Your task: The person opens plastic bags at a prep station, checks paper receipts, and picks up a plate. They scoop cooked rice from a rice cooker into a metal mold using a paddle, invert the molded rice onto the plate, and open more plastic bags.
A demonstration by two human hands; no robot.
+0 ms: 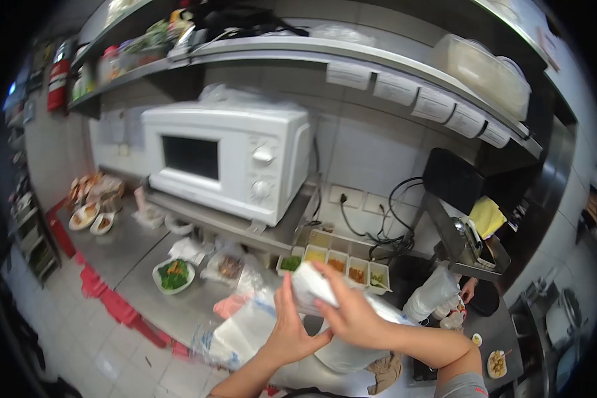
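Right hand (357,322) grips a white boxy object (313,287), left hand (294,337) at its side, fingers spread; a loose hold could drop it into white rectangular food tubs (379,290)

white held object (314,286) (microwave (235,162) likewise)

Passing room over the counter (129,247) between the bowl of greens (175,291) and small dishes (75,223), plastic bags (227,266) near your left hand (290,336); condiment tubs (379,289) just beyond your right hand (353,318), cables (381,240) behind them; wrapped stack (432,293) to your right, microwave (235,156) barring the back left
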